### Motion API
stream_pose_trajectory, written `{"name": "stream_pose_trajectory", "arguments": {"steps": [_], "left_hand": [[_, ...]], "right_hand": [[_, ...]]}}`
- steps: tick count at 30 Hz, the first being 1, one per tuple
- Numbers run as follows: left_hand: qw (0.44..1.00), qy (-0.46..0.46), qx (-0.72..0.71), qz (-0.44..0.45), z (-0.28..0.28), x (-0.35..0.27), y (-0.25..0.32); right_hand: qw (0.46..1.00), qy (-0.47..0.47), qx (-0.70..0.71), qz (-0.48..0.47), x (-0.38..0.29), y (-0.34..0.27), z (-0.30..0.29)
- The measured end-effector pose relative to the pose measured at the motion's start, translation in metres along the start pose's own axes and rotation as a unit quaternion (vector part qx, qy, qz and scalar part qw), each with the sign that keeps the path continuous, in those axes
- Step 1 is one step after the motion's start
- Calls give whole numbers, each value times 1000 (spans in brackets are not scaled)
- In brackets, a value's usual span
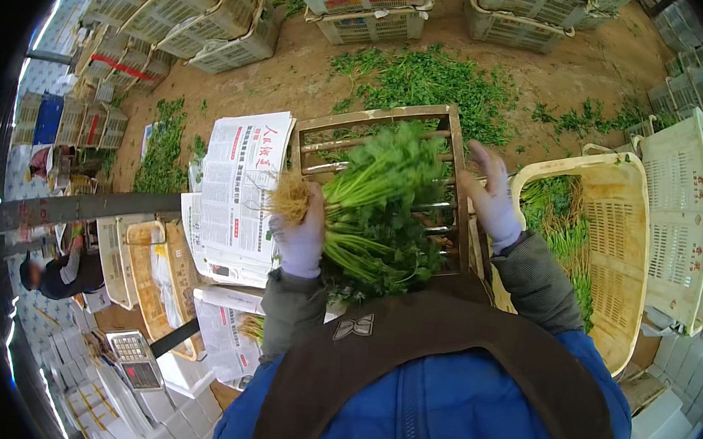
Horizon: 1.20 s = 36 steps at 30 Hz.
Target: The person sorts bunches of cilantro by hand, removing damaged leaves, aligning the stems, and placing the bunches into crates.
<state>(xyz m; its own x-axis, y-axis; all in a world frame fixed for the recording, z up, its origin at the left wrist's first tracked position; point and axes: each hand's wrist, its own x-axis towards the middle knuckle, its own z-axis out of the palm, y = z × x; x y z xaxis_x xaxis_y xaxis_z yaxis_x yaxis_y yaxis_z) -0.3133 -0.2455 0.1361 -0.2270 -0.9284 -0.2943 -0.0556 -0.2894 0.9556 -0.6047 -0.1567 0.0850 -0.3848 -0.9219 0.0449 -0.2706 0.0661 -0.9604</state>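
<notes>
My gloved left hand (301, 240) grips a bunch of leafy green herbs (384, 203), probably coriander, just beside its pale root ends (290, 197). The stems and leaves fan out to the right over a slatted wooden rack (377, 112); the leaf tips are blurred. My gloved right hand (491, 196) is raised at the rack's right edge, fingers apart, holding nothing. Under and left of my left hand lies a stack of newspapers (240, 180). Close to my right forearm is a yellow plastic crate (617, 222) with bunches of greens and roots (565, 224) in it.
White crates (676, 220) stand at the right. More stacked crates (367, 22) line the back. Loose green leaves (430, 83) litter the floor beyond the rack. A digital scale (135, 360) sits at lower left, below a metal bar (86, 211). Another person (68, 274) is at far left.
</notes>
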Motion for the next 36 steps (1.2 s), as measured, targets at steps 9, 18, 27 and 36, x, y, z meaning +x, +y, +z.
{"name": "stream_pose_trajectory", "arguments": {"steps": [9,18,27,36], "left_hand": [[908,156,266,284,-12,76,-6],[788,-57,408,458,8,-38,66],[937,-129,300,-123,-10,87,-87],[910,-70,391,-122,-41,113,-128]], "right_hand": [[995,75,-58,26,-4,-24,-26],[821,-239,-298,-425,28,-139,27],[821,-467,208,256,-25,66,124],[897,-265,-120,333,-32,136,64]]}}
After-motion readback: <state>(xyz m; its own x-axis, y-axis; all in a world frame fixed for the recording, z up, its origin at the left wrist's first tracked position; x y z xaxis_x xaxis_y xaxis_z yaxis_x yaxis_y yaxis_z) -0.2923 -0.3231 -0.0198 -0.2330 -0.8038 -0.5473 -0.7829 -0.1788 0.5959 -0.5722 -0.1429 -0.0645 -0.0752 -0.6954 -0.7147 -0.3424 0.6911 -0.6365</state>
